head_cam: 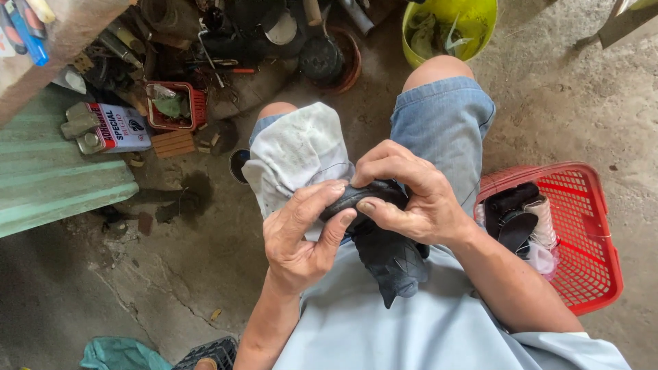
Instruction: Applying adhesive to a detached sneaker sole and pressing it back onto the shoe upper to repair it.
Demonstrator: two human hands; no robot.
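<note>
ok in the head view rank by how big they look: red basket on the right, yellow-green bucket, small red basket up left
1. red basket
2. yellow-green bucket, cut off by the frame's top edge, so unsure
3. small red basket

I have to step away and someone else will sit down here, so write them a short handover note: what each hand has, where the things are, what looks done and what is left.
Left hand: thumb and fingers pinch the near end of the black shoe, closed on it.
Right hand: wraps over the top of the same shoe, pressing it down.
The shoe sits on the lap, over a white cloth draped on the left knee; a thin thread seems to run out to the right.
Red basket on the floor at right holds dark pieces and a spool.
Done: shoe gripped and steadied. Left: cannot tell how far the work on it has got; the hands hide the seam.
</note>
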